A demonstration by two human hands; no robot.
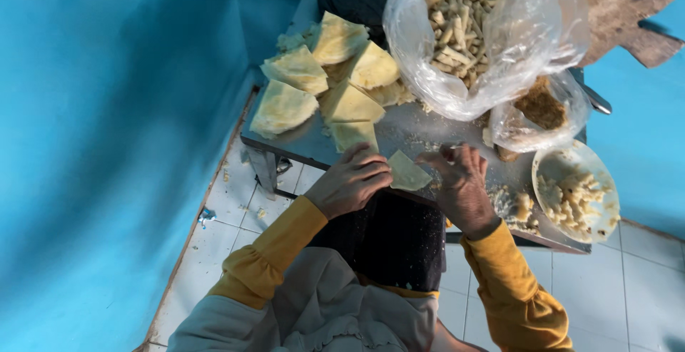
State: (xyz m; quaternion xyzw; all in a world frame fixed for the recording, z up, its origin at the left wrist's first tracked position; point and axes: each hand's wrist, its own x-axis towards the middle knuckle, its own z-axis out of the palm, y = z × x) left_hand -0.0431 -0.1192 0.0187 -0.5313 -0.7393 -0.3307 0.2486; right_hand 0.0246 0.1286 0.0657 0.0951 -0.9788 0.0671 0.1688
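Observation:
My left hand (349, 179) rests on the near edge of a small metal table (421, 129), its fingers pinching a pale yellow triangular pastry wrapper (407, 172). My right hand (460, 184) hovers just right of the wrapper with curled fingers, touching crumbs on the table; nothing clear shows in it. Both arms wear yellow sleeves. Behind my left hand lies a pile of several folded yellow triangles (325, 81).
A clear plastic bag (485, 31) holds short pale sticks of filling. A smaller bag (540, 109) contains brown crumbs. A white plate (576, 191) with pale pieces sits at the table's right end. Blue walls stand left and right; white tiled floor below.

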